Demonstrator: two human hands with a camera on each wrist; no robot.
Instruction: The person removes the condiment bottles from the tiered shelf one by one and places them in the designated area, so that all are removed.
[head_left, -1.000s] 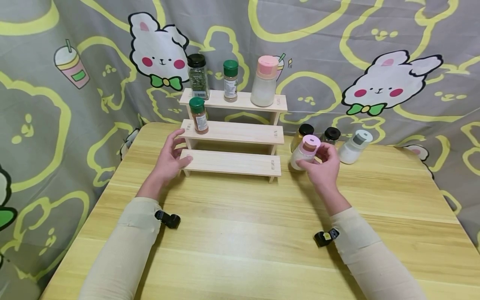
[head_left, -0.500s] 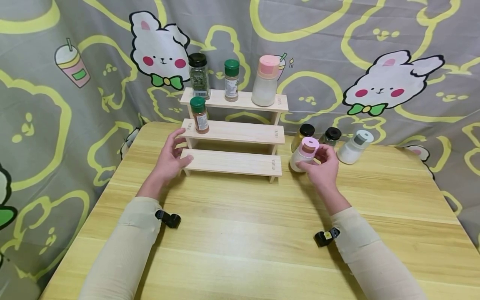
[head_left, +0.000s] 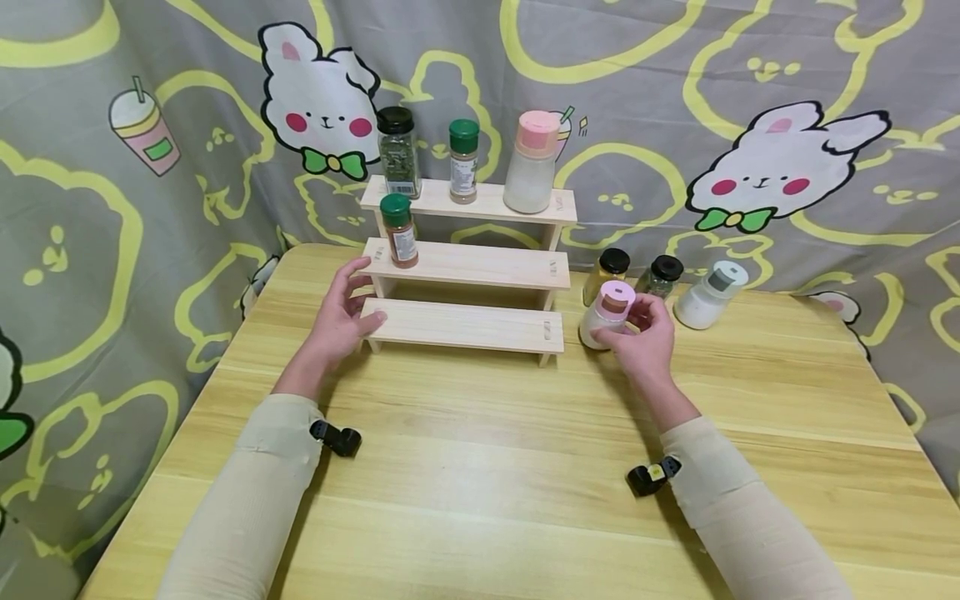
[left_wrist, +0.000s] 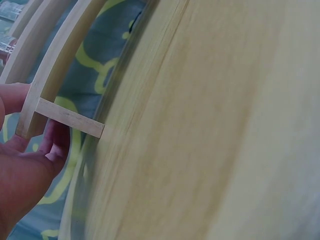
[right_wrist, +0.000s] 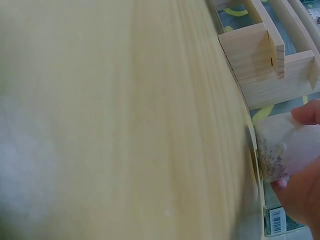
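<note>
Head view: the three-tier wooden rack (head_left: 465,325) stands on the bench (head_left: 480,475) at 12 o'clock. At its 8 o'clock the left hand (head_left: 337,321) is clamped on the rack's end, thumb on the lowest shelf. At 3 o'clock, just beside the rack, the right hand (head_left: 648,342) has its grip together on the lilac-capped shaker (head_left: 602,317) (whether its base touches the bench, I cannot tell). From that shaker, a black-capped yellow jar (head_left: 604,275) is at 12 o'clock, a black-capped dark jar (head_left: 663,273) at 2 and a grey-capped shaker (head_left: 707,297) at 3.

Left wrist view: the hand comes in at 8 o'clock, its thumb above the shelf end and fingers curled beneath.

Right wrist view: at 3 o'clock, thumb and fingers pinch the shaker's pale body; the rack's side panels show at 2, a barcode label (right_wrist: 277,221) at 4.
</note>
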